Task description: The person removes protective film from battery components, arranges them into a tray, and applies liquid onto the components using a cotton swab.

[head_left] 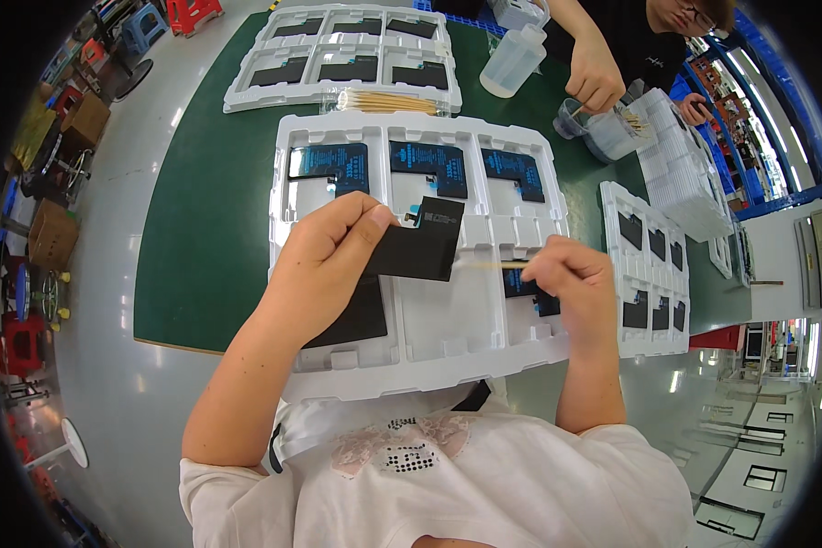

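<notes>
My left hand (pixel 324 260) pinches a flat black L-shaped battery (pixel 420 245) by its notched left side, raised above a white plastic tray (pixel 411 379). Between the fingers of my right hand (pixel 574 274) is a thin wooden cotton swab (pixel 491 265). Its tip points left and lies at or close to the battery's right edge; contact is hard to tell. Three batteries with shiny blue-black faces, one of them this battery (pixel 429 167), fill the tray's far row. In the near row, a black battery (pixel 365 315) lies partly under my left hand, and another (pixel 523 285) sits below the swab.
Beyond my tray are a bundle of wooden swabs (pixel 391 101) and another battery tray (pixel 338 95). A translucent bottle (pixel 513 62) stands at the back. Across the green table, a co-worker's hand (pixel 598 80) reaches to a small cup (pixel 570 121), near stacked white trays (pixel 680 169).
</notes>
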`<action>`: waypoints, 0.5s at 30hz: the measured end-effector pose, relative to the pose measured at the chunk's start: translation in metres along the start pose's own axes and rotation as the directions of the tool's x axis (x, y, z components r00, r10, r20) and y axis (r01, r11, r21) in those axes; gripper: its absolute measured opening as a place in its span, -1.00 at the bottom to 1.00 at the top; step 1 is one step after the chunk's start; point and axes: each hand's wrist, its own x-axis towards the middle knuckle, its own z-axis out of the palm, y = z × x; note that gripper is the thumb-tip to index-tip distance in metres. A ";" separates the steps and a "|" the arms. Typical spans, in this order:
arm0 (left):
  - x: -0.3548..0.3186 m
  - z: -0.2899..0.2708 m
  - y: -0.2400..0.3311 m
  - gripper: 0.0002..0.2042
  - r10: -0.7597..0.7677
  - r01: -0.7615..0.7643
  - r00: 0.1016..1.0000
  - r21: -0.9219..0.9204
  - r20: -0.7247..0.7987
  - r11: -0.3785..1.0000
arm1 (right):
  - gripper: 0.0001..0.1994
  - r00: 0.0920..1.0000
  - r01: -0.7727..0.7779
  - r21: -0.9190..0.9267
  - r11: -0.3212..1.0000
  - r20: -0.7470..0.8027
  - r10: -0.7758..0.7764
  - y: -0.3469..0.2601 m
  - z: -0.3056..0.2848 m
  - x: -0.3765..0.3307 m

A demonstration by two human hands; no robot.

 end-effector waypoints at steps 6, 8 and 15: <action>0.002 -0.001 0.003 -0.74 -0.124 0.122 0.992 -0.191 0.003 0.974 | -0.82 0.992 0.003 0.263 0.965 -0.121 0.030 0.000 -0.003 0.000; 0.002 -0.003 0.003 -0.73 -0.141 0.142 0.990 -0.183 0.019 0.973 | -0.82 0.995 0.012 0.173 0.985 -0.103 0.006 -0.003 0.001 0.000; 0.003 -0.003 0.002 -0.73 -0.131 0.131 0.991 -0.201 0.017 0.971 | -0.88 0.986 0.062 0.023 0.998 -0.154 -0.058 -0.014 0.007 0.001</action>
